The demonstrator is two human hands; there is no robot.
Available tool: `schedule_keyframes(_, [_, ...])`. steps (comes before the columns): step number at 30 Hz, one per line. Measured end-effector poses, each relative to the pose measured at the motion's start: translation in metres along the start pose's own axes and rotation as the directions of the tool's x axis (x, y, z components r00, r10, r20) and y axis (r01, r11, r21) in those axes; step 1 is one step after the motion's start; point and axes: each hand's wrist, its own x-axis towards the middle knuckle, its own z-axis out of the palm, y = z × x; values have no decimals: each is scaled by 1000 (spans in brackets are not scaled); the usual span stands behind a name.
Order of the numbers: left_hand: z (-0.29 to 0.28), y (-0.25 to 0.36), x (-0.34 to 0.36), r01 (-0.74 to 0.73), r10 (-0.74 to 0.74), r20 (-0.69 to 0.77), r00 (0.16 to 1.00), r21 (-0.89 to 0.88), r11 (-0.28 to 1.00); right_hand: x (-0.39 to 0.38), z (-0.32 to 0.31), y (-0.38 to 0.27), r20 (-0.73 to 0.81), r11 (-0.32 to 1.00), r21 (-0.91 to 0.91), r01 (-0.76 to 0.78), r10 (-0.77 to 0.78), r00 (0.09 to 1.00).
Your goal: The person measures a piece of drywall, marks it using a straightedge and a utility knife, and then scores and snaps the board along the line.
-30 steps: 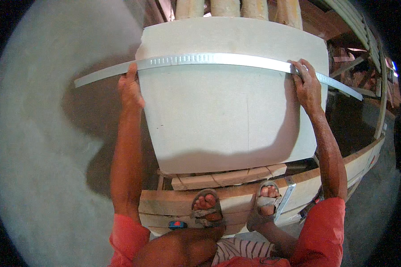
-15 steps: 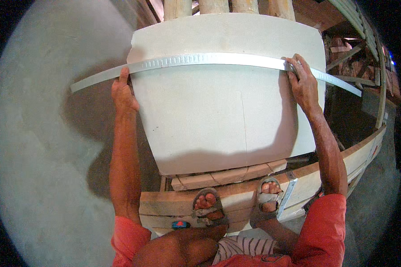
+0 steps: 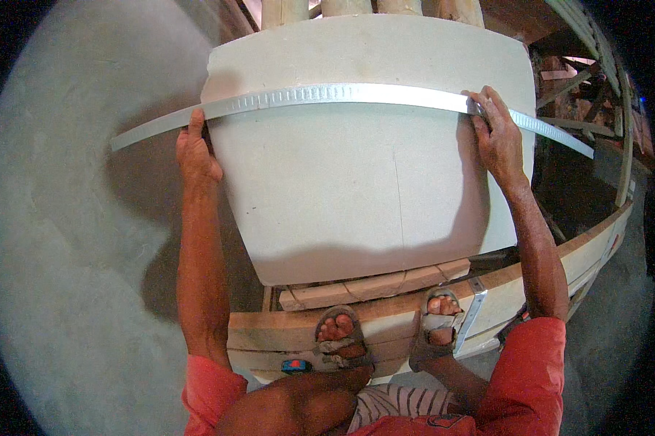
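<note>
A long perforated silver metal strip [image 3: 386, 97] spans a white board [image 3: 356, 189] from side to side, both ends reaching past its edges. My left hand [image 3: 197, 152] grips the strip at the board's left edge, thumb over it. My right hand [image 3: 496, 138] is closed on the strip near the board's right side; a small dark shape at its fingertips is unclear. A thin line runs down the board's lower right part.
Pale round posts [image 3: 346, 9] lie beyond the board. My sandalled feet [image 3: 338, 338] rest on a wooden plank frame [image 3: 262, 334], beside a blue-and-red tape measure [image 3: 295, 365]. Grey floor [image 3: 73, 218] lies left, wooden framing [image 3: 567, 91] at right.
The board, strip and my left hand sit a little further left in the picture, the board also higher, as the view shifts slightly. Both hands keep their grip.
</note>
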Motion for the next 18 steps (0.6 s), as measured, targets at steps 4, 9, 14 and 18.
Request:
schedule_keyframes(4, [2, 4, -4, 1, 0, 20, 1000, -11, 1000, 11, -8, -6, 57, 999, 15, -32, 31, 998])
schedule_keyframes(9, [6, 6, -8, 18, -18, -8, 1000, 21, 1000, 15, -9, -6, 82, 998, 9, -60, 59, 995])
schedule_keyframes(14, [3, 3, -4, -13, 13, -4, 1000, 54, 998, 15, -3, -2, 54, 999, 33, -41, 39, 998])
schedule_keyframes(18, [2, 4, -4, 14, -13, -12, 1000, 29, 999, 13, -4, -1, 79, 997, 59, -48, 44, 996])
